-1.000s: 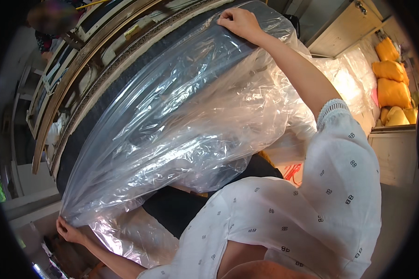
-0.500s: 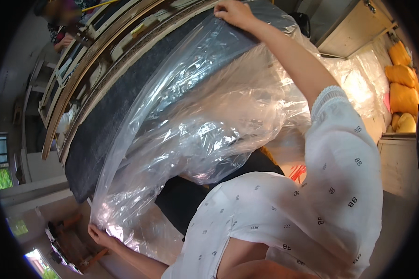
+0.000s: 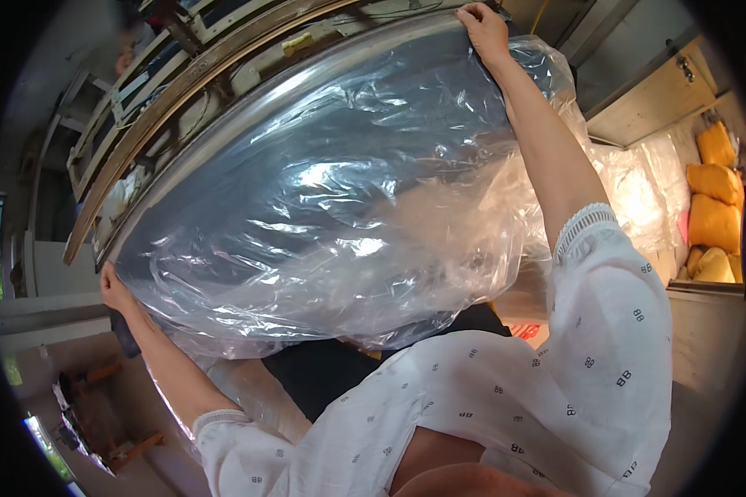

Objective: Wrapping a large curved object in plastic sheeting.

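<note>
A large sheet of clear plastic film (image 3: pixel 323 178) stretches between my two hands, wrinkled and shiny. It lies over a dark grey surface, which shows through it, and hangs down in folds toward my lap. At the far right corner my right hand (image 3: pixel 485 33) pinches the film's edge. My left hand (image 3: pixel 118 290), closed at the near left corner, grips the other end of that edge. Between them the edge runs close along the far side of the dark surface.
Beyond the film runs a long curved wooden rail (image 3: pixel 153 132) with a framework behind it. Several orange bundles (image 3: pixel 713 219) are stacked at the right, by a wooden cabinet panel (image 3: pixel 651 95). More crumpled plastic (image 3: pixel 642 195) lies near them. A wooden stand (image 3: pixel 112 414) is at lower left.
Both hands have moved forward, away from my body, drawing the film's edge across the dark surface to its far side. The film now covers most of that surface.
</note>
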`<state>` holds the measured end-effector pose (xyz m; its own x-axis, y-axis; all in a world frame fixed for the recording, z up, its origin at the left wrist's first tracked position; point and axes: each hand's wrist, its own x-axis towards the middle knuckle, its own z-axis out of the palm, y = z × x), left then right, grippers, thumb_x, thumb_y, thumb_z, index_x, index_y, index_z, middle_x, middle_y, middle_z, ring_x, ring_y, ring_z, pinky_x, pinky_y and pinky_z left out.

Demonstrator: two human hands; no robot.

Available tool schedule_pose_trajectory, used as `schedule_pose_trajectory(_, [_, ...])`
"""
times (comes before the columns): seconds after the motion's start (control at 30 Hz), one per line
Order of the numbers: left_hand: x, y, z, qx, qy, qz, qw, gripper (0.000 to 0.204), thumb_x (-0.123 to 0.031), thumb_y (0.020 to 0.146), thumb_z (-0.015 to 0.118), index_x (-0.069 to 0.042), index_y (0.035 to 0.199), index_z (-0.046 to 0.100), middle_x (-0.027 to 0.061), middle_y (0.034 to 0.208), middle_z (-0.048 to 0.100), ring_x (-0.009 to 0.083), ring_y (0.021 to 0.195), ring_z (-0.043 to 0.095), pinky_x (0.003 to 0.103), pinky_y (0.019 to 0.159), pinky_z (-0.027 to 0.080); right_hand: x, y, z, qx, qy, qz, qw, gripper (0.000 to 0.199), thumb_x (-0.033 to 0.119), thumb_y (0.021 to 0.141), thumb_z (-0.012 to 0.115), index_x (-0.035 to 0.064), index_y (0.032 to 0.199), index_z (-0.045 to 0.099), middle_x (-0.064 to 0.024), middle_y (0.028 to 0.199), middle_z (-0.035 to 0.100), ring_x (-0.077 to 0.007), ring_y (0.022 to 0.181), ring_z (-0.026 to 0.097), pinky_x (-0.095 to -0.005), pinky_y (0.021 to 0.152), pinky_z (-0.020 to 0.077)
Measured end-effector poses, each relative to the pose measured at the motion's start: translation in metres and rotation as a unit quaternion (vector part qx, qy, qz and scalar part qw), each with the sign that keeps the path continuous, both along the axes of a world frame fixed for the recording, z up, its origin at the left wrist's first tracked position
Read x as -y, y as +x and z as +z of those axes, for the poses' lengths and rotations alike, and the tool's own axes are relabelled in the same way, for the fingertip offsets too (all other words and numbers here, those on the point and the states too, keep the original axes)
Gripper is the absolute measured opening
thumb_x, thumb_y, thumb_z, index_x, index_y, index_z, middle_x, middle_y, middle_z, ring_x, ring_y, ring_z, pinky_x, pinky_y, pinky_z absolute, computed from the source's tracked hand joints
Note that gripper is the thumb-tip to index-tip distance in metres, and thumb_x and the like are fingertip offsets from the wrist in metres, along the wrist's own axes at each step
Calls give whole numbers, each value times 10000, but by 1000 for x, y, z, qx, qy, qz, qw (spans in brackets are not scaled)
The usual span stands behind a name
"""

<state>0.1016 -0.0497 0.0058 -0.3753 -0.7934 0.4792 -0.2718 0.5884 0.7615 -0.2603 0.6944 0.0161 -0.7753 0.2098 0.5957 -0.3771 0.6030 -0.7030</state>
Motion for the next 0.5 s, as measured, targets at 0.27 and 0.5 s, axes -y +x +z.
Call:
schedule_pose_trajectory(0.27, [17,-60,8,103,-28,-18,994,376,-373,804,622,-55,998,668,54,953,667,149,860,586,252,789,425,3,-9,15,22,61,-53,997,241,218,728,629,-8,806,602,-165,714,608,-269,687,595,-354,637,456])
schedule_pose_trajectory(0.5, [29,-57,-1,103,-73,36,991,375,-349,801,611,6,914,651,101,900,643,179,825,572,277,764,429,0,-24,5,-38,73,-107,991,294,225,693,638,-12,803,504,-199,792,532,-329,756,520,-388,700,422])
